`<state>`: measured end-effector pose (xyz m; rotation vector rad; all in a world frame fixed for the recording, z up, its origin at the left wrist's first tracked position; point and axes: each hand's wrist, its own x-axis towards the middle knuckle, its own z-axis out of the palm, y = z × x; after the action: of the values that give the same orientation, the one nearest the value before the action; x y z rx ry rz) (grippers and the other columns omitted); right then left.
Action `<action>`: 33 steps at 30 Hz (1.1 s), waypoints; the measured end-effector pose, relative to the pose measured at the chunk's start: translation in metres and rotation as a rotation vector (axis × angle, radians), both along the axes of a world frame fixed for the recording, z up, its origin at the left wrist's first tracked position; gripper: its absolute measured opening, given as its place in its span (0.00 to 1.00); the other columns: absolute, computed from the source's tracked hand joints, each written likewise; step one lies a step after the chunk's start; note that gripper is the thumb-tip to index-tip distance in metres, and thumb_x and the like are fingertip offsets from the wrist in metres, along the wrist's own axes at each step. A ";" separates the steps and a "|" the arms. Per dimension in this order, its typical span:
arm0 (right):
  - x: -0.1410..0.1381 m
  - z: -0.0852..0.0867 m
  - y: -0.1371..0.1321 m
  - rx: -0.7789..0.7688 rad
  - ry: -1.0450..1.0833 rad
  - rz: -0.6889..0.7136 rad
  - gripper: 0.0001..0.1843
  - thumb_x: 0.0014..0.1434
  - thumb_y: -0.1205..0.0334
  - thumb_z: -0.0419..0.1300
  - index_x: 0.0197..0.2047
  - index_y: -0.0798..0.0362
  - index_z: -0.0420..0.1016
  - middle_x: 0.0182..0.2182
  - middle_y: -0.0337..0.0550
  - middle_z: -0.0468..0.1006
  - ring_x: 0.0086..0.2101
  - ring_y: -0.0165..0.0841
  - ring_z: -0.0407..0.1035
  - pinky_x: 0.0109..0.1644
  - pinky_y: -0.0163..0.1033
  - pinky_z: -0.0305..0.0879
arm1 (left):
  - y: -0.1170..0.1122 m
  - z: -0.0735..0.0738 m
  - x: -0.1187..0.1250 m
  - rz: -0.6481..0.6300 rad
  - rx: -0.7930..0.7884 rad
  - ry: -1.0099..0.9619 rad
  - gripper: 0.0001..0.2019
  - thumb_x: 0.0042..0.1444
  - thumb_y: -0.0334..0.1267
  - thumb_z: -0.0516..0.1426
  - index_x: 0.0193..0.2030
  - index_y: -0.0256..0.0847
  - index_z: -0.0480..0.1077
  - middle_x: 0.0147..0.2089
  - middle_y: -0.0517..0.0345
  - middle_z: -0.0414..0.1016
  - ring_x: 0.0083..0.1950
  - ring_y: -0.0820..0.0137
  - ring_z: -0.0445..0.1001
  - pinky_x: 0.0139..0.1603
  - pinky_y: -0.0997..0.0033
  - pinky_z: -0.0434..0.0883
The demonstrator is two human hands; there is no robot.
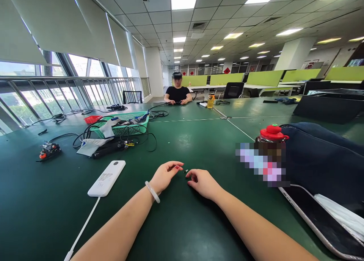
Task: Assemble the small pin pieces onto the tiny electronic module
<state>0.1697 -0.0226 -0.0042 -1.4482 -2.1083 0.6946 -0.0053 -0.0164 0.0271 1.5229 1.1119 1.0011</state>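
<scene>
On the green table, my left hand point(165, 174) wears a pale bangle on its wrist. Its thumb and forefinger come together; anything held between them is too small to make out. Opposite it, my right hand point(204, 182) rests low with curled fingers, a gap showing between thumb and forefinger. In the narrow space between both hands lies a tiny light-and-dark piece point(185, 171), close to the right forefinger's tip. Its kind cannot be told at this size.
To the left are a white power bank point(107, 178) with a cable, a green basket point(129, 129) and a small device point(49, 151). On the right stand a red-lidded jar point(271, 134), a dark bag point(324, 158) and a phone point(321, 219). A person point(178, 92) sits opposite.
</scene>
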 end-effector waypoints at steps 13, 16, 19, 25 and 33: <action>-0.002 -0.006 0.000 0.200 -0.112 0.133 0.20 0.53 0.65 0.53 0.51 0.50 0.67 0.49 0.42 0.71 0.49 0.37 0.58 0.54 0.45 0.53 | -0.001 -0.010 0.002 -0.135 -0.129 -0.170 0.15 0.47 0.41 0.59 0.41 0.36 0.71 0.39 0.53 0.74 0.43 0.69 0.70 0.50 0.68 0.62; -0.003 -0.003 -0.002 0.215 -0.116 0.133 0.17 0.53 0.65 0.54 0.48 0.51 0.70 0.44 0.42 0.74 0.45 0.36 0.61 0.51 0.42 0.56 | 0.002 -0.009 -0.001 -0.086 -0.078 -0.213 0.15 0.47 0.42 0.59 0.40 0.37 0.71 0.39 0.52 0.74 0.44 0.69 0.69 0.50 0.68 0.62; -0.004 0.000 -0.003 0.217 -0.144 0.112 0.13 0.54 0.65 0.54 0.43 0.52 0.74 0.39 0.42 0.76 0.42 0.34 0.63 0.48 0.39 0.57 | 0.008 -0.013 -0.007 -0.042 -0.057 -0.256 0.15 0.47 0.43 0.59 0.41 0.37 0.71 0.40 0.52 0.74 0.44 0.68 0.69 0.50 0.67 0.61; -0.007 0.000 -0.003 0.219 -0.161 0.078 0.08 0.54 0.64 0.56 0.37 0.52 0.74 0.34 0.42 0.75 0.38 0.33 0.64 0.44 0.36 0.59 | 0.007 -0.023 -0.002 -0.163 -0.103 -0.318 0.14 0.48 0.41 0.59 0.41 0.36 0.71 0.37 0.53 0.74 0.42 0.71 0.69 0.50 0.68 0.62; -0.009 0.000 -0.002 0.194 -0.184 0.078 0.03 0.53 0.67 0.57 0.31 0.52 0.72 0.31 0.41 0.71 0.35 0.31 0.65 0.41 0.34 0.59 | -0.002 -0.019 0.007 -0.252 -0.147 -0.299 0.15 0.47 0.41 0.60 0.41 0.35 0.71 0.37 0.52 0.74 0.40 0.70 0.70 0.47 0.67 0.64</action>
<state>0.1609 -0.0243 -0.0041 -1.3743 -2.3105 0.3831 0.0015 -0.0185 0.0085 1.3064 0.7457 0.9156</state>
